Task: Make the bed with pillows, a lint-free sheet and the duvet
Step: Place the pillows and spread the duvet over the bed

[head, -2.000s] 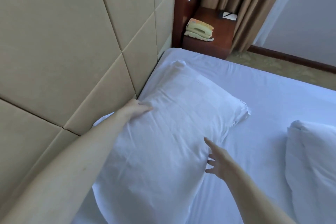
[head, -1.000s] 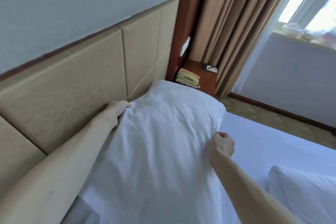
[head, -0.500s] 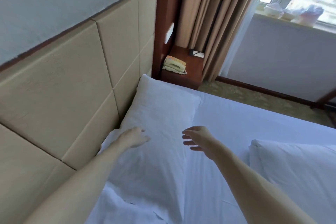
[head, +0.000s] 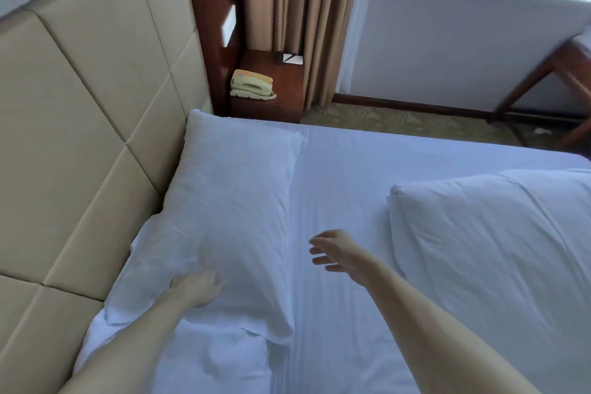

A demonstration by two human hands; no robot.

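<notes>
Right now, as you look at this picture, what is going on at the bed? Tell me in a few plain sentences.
A person is making the bed. Their left hand rests on the near end of a white pillow, which lies on the sheet along the padded headboard. Their right hand is open above the sheet beside the pillow and holds nothing. A white bundle, either a pillow or a folded duvet, lies farther right. No duvet is spread yet.
</notes>
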